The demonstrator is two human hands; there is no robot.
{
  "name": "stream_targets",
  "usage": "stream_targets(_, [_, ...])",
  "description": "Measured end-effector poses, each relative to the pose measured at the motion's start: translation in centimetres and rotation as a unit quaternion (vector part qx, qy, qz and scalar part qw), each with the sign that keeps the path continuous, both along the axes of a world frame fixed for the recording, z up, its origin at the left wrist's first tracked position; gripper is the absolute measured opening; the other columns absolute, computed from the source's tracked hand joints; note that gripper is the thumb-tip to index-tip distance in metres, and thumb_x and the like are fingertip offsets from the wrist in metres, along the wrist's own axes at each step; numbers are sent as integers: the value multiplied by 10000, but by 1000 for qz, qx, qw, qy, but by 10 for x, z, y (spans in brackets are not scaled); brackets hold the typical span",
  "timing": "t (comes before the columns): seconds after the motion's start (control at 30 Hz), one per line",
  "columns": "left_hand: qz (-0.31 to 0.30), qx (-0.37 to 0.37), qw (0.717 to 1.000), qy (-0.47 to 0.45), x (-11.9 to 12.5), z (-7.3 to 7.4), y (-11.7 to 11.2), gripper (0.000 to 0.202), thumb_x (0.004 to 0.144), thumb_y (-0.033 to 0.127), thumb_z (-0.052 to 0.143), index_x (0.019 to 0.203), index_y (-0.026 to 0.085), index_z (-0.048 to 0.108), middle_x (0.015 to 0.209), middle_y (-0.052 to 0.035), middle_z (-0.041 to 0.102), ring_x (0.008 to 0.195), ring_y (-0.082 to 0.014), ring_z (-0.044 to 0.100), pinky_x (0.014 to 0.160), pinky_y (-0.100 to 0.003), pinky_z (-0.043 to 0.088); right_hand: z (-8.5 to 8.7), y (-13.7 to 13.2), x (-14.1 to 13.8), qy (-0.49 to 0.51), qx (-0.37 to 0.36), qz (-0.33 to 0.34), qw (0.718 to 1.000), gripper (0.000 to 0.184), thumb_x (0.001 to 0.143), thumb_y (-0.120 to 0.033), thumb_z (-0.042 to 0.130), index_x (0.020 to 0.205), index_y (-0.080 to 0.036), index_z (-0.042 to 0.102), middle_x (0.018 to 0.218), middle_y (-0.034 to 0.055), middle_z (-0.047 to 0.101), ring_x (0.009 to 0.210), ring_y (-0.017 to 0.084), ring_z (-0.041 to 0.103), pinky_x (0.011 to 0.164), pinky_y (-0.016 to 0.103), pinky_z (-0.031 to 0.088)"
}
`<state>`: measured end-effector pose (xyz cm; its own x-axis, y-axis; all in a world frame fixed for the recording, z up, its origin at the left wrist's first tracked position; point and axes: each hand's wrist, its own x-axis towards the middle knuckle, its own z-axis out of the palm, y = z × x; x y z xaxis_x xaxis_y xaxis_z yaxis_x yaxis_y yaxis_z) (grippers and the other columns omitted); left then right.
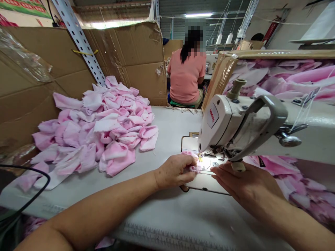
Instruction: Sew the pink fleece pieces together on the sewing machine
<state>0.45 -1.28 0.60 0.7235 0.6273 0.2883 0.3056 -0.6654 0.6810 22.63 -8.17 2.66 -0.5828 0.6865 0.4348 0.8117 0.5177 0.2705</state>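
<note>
A white sewing machine [218, 118] stands on the right of the table, its lamp lighting the needle area. Just left of the needle, my left hand [178, 169] is closed around a small bunched piece of pink fabric [193, 162]. My right hand [243, 181] rests palm down to the right of the needle, fingers stretched out toward the metal plate [204, 179]. Nothing shows in that hand, and part of it lies behind the machine head's lower knob.
A large heap of pink fabric pieces [104, 122] covers the table's left side, backed by a cardboard wall [133, 59]. More pink cloth [298, 184] lies at right, and a cardboard box [222, 69] of fabric stands behind the machine. A person [186, 76] sits beyond, back turned.
</note>
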Motion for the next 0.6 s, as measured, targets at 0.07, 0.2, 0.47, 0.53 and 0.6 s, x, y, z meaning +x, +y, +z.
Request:
stream_targets(0.07, [1,-9,1000,13,0,0,0,97,795,225,525,730,166,484,657,28,491,617,-105,452,600,-200,361,0,1,0,-3,5,-5,1000,192,907,-242,500,911,-241,692,813,18,681,685,196,578,575,318,394])
stream_targets(0.2, [-2,6,1000,16,0,0,1,109,802,233,524,726,168,483,665,20,505,648,-118,473,627,-209,379,0,3,-1,-7,17,1,1000,198,890,-202,501,873,-240,695,802,15,681,643,197,563,576,331,379])
stream_targets(0.47, [-11,4,1000,23,0,0,1,112,819,241,509,735,174,475,662,15,496,733,-150,536,694,-227,415,-5,1,1,-18,-30,7,999,170,883,-193,521,956,-223,672,805,23,659,678,215,568,599,341,343])
stream_targets(0.53, [-13,-4,1000,27,0,0,1,106,821,241,506,743,173,482,675,7,507,777,-165,556,727,-240,427,-6,1,1,-20,-35,16,999,166,889,-177,510,920,-218,667,783,18,646,640,194,548,584,335,319])
stream_targets(0.6, [-13,-8,1000,23,0,1,1,98,817,237,504,745,172,486,676,4,510,782,-169,558,738,-245,432,-8,1,1,-19,-37,18,999,163,892,-171,504,856,-219,656,728,10,623,614,182,529,568,329,297])
